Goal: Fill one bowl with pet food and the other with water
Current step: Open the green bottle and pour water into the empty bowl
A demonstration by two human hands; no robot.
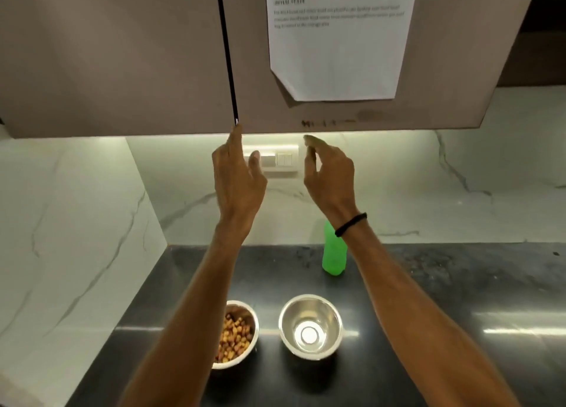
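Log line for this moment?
left hand: touches cabinet edge | right hand: holds nothing | left bowl: food | right bowl: no food | bottle: upright

I note: polished metal food bowl [256, 330] and empty bowl [291, 321]; glossy countertop [459, 284]; plastic bottle [332, 253]; matt cabinet [122, 54]; paper sheet [337, 54].

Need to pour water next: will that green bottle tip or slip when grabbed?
The green bottle is tall and narrow on a glossy counter, so a sideways nudge would probably tip it. It looks like thin plastic, likely to flex when squeezed. Its fill level is not visible, so weight is uncertain.
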